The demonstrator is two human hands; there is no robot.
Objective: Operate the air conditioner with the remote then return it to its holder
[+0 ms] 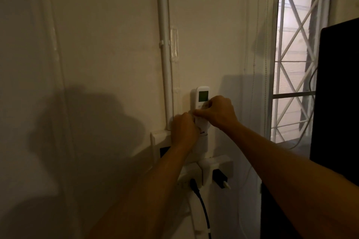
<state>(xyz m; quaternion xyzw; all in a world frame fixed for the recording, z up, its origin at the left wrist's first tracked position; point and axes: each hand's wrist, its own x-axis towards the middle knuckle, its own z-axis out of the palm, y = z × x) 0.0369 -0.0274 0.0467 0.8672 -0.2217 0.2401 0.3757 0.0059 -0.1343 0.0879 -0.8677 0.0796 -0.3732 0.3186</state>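
A white remote (pixel 203 96) with a small green-grey screen stands upright against the wall. Its lower end sits in a white wall holder (pixel 202 144). My right hand (pixel 217 112) grips the remote's middle from the right, with the thumb across its front. My left hand (pixel 183 130) is closed on the remote's lower left side, at the holder's top. The remote's buttons are hidden by my fingers. No air conditioner is in view.
A white pipe (pixel 165 54) runs down the wall just left of the remote. Below the holder are white sockets (pixel 219 169) with a black plug and cable (pixel 200 200). A barred window (pixel 297 54) and a dark cabinet (pixel 338 93) stand to the right.
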